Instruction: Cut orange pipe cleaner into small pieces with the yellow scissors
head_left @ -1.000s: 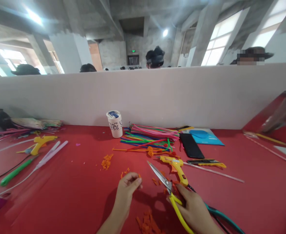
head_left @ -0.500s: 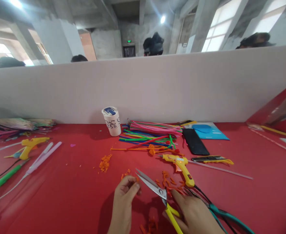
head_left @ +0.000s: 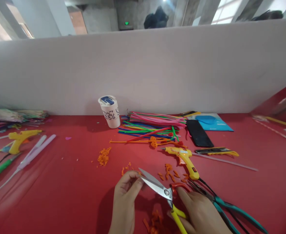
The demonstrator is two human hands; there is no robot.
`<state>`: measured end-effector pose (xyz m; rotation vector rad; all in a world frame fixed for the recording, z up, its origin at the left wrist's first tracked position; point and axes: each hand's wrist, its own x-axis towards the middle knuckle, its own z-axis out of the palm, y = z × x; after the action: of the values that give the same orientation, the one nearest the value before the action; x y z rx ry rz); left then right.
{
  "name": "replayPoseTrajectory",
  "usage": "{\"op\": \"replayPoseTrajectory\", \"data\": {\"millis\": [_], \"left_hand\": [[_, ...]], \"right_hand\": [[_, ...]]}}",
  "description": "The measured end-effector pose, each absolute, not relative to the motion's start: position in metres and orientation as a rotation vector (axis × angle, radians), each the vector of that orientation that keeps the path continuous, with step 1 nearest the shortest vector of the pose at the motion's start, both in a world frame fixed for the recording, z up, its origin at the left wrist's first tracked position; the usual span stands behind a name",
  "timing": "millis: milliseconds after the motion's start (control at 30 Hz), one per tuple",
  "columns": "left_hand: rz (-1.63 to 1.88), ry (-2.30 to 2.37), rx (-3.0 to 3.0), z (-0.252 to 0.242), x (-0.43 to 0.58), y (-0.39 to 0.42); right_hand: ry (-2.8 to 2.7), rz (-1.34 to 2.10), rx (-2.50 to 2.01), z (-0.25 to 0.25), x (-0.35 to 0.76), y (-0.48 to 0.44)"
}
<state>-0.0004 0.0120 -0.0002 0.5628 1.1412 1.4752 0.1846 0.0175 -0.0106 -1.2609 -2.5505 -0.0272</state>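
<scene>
My right hand (head_left: 198, 211) is wrapped round the scissors (head_left: 157, 188), whose handles show yellow and red. Their silver blades are parted and point left, with the tips at the fingertips of my left hand (head_left: 128, 191). Thumb and forefinger of that hand are pinched together on a small orange piece, mostly hidden by the fingers. Short orange pieces (head_left: 168, 172) lie beyond the scissors, and a pile of orange bits (head_left: 154, 222) is on the table between my wrists. Farther left sits a heap of fine orange clippings (head_left: 104, 156).
Behind my hands are bundled pipe cleaners (head_left: 157, 120), a white cup (head_left: 111, 113) and a black phone (head_left: 199, 133). A yellow glue gun (head_left: 185, 157), a utility knife (head_left: 216, 150) and green-handled pliers (head_left: 230, 208) lie rightward. Another glue gun (head_left: 18, 139) is far left.
The view has tilted downward. The scissor blades have come up to the left fingertips, where a gap showed before. Both hands keep their grip.
</scene>
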Motion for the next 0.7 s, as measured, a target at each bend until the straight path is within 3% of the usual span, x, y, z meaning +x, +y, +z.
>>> {"op": "replayPoseTrajectory", "data": {"millis": [700], "left_hand": [[1.483, 1.146, 0.567, -0.0044, -0.0018, 0.0146]], "right_hand": [[-2.601, -0.076, -1.294, -0.0185, 0.1887, 0.0173]]}}
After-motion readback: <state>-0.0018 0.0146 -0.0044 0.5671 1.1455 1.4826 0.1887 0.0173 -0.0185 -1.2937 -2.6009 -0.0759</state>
